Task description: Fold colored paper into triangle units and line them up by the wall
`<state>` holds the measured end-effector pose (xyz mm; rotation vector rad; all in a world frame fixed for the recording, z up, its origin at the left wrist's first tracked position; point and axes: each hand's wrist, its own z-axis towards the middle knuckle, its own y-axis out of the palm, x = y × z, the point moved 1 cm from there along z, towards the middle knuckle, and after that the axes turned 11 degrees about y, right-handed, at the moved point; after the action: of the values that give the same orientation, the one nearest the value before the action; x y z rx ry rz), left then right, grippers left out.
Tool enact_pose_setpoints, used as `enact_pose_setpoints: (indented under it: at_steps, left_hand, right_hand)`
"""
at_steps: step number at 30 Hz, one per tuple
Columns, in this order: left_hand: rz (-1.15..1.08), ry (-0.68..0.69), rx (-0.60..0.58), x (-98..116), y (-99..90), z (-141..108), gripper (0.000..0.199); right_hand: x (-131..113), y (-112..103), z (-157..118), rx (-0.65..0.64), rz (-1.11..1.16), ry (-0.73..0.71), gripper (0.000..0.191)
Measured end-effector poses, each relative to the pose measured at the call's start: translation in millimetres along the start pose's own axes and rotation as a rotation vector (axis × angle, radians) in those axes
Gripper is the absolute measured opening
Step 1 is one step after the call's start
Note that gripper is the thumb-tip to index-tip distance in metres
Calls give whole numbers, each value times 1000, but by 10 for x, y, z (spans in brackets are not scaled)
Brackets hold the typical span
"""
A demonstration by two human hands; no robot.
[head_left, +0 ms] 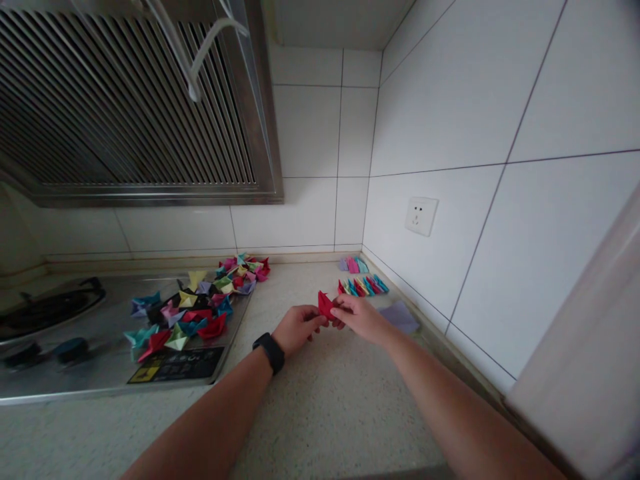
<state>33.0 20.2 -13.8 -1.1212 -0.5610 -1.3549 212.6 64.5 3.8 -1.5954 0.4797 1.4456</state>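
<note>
A small red folded-paper piece is held up between my two hands, over the speckled countertop. My left hand, with a black watch on the wrist, pinches its lower left side. On its right side the fingers of my right hand are closed. Part of the paper is hidden behind the fingers. Beyond my right hand lies a row of folded paper pieces in several colours. A flat purple stack of paper rests on the counter to the right of that hand.
Many coloured folded paper shapes are heaped over the gas stove at the left. A smaller paper group lies by the back corner. A range hood hangs above the stove. The tiled wall bears a socket.
</note>
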Motion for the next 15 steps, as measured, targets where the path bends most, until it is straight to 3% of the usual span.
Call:
enact_pose_setpoints:
  at_steps: [4, 10, 15]
  left_hand:
    - [-15, -8, -2, -14, 1, -5, 31]
    - [-37, -34, -25, 64, 31, -20, 36]
    - [13, 35, 87, 70, 2, 3, 35]
  right_hand:
    - [16, 11, -9, -29, -32, 52, 30]
    - [-54, -3, -49, -4, -167, 2, 25]
    - [-105, -43, -92, 60, -398, -130, 20]
